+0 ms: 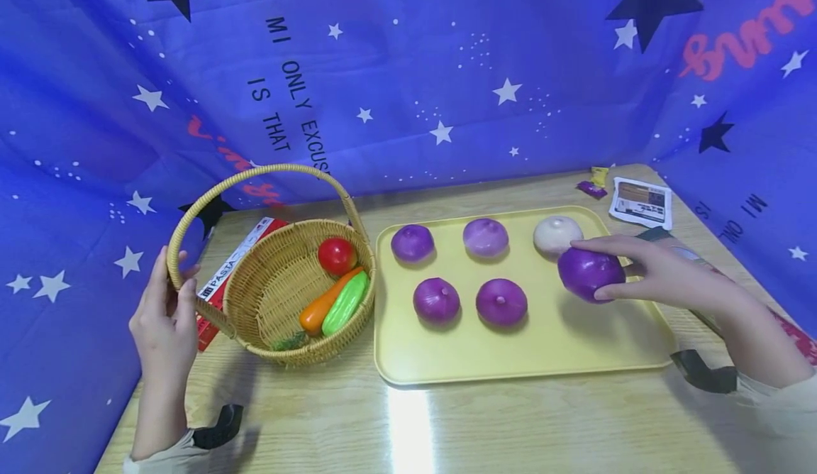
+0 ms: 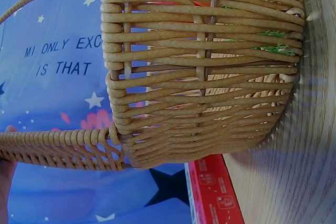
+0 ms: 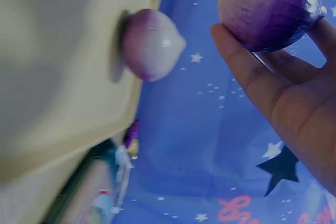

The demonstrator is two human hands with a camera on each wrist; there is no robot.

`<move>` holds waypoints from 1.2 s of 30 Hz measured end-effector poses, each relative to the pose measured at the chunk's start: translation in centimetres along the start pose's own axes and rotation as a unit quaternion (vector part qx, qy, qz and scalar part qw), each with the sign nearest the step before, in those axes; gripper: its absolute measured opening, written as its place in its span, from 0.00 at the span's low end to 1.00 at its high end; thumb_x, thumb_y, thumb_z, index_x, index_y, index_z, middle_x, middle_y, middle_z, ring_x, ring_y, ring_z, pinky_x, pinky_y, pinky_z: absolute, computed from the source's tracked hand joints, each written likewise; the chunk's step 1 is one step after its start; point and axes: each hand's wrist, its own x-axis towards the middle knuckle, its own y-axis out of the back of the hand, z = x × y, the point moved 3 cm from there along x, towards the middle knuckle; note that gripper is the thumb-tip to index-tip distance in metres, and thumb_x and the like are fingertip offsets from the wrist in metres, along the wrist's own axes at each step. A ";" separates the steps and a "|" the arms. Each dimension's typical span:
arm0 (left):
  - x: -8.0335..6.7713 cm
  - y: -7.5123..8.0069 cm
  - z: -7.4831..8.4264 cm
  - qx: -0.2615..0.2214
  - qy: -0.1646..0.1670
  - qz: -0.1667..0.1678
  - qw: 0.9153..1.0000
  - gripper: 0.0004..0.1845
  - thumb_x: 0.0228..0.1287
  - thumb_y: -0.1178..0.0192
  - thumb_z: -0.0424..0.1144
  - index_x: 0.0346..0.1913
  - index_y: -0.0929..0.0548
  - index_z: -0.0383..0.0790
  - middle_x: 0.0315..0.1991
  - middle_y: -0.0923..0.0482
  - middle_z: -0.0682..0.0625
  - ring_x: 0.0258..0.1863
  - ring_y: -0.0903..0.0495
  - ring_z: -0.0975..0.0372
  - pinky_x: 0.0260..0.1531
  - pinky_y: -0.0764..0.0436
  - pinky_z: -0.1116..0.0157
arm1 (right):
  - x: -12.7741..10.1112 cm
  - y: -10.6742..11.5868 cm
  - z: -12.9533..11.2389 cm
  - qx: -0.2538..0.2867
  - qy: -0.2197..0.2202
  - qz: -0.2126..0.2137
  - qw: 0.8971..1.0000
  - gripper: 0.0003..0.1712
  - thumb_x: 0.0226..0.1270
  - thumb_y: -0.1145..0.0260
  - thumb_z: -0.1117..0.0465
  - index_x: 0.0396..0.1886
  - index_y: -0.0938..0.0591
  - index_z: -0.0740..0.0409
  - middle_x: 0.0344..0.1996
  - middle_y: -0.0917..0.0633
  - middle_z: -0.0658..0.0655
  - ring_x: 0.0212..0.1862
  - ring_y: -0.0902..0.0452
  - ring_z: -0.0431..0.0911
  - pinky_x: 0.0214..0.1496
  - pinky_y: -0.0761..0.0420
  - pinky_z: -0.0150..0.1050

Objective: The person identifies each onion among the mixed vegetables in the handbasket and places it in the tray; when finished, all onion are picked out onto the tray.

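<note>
purple onion (image 1: 590,272) gripped in right hand (image 1: 664,275), above tray (image 1: 523,360)

Bright, even light from above throws glare on the near table (image 1: 408,424). The head view bends at its edges. The right-wrist view is blurred.

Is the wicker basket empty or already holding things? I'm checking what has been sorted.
Holding things: the wicker basket contains a tomato, a carrot and a green vegetable.
</note>
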 end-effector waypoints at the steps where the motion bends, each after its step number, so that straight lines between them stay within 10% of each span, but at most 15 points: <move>1: 0.0 0.0 0.0 0.000 0.001 0.000 1.000 0.29 0.66 0.46 0.27 0.67 0.32 0.51 0.55 0.21 0.43 0.48 0.26 0.86 0.47 0.27 0.89 | -0.2 -0.3 0.3 0.010 0.001 -0.004 1.000 0.40 0.47 0.24 0.52 0.63 0.26 0.48 0.59 0.24 0.60 0.52 0.39 0.18 0.47 0.21 0.34; 10: 0.0 -0.1 -0.1 -0.001 -0.002 0.003 1.000 0.28 0.66 0.46 0.28 0.67 0.32 0.51 0.56 0.21 0.44 0.48 0.25 0.86 0.48 0.27 0.88 | -1.0 -3.0 2.3 0.015 0.014 0.005 1.000 0.38 0.47 0.24 0.52 0.60 0.24 0.52 0.54 0.20 0.60 0.52 0.43 0.14 0.49 0.22 0.33; 17: -0.1 0.0 -0.1 0.001 -0.001 0.004 1.000 0.28 0.66 0.46 0.28 0.67 0.32 0.51 0.56 0.21 0.45 0.48 0.25 0.85 0.48 0.27 0.88 | -0.7 -4.6 2.6 0.018 -0.001 -0.044 0.999 0.42 0.47 0.25 0.48 0.62 0.27 0.60 0.56 0.23 0.68 0.57 0.28 0.64 0.52 0.21 0.58; 36: -0.1 -0.1 -0.1 0.004 0.011 -0.005 1.000 0.28 0.67 0.47 0.30 0.68 0.32 0.51 0.57 0.21 0.46 0.48 0.26 0.86 0.47 0.27 0.89 | -1.1 -5.4 2.8 0.046 -0.002 -0.071 0.996 0.48 0.46 0.25 0.50 0.66 0.33 0.64 0.60 0.28 0.73 0.58 0.32 0.71 0.53 0.22 0.62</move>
